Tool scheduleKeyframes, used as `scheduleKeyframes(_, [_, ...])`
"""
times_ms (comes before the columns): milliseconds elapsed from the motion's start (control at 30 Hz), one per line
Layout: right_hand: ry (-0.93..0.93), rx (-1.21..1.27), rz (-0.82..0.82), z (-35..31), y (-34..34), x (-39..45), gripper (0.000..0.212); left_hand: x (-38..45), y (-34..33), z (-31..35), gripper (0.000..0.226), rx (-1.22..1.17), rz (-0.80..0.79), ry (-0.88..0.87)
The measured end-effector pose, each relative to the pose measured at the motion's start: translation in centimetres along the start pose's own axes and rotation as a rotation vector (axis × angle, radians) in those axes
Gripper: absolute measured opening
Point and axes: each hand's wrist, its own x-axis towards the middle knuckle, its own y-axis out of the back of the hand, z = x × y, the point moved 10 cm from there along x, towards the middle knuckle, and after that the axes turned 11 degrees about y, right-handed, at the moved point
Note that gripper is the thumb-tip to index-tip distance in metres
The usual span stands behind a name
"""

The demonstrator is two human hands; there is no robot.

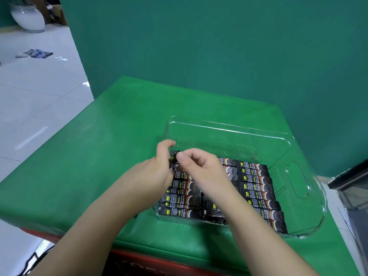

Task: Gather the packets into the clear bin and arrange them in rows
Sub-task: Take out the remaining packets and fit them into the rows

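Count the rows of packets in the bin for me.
3 in the clear bin: left row by the left hand, middle row mostly hidden under the right hand, right row beside the handle. Both hands pinch one loose packet; more may be hidden.

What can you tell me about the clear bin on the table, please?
The clear bin is a see-through plastic tray, rectangular with rounded corners, a ribbed wall and a cut-out handle at its right end. It sits flat on the green cover, toward the right. Dark packets lie in rows across its near part; the far part looks bare. Both hands reach over its left side.
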Motion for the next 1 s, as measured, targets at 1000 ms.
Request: scheduleKeyframes(1000, [-0.164,-0.61,-0.474,8.9,-4.9,-2.5,0.019,0.7,0.6,-2.9,0.041,-0.261,0.02,0.053])
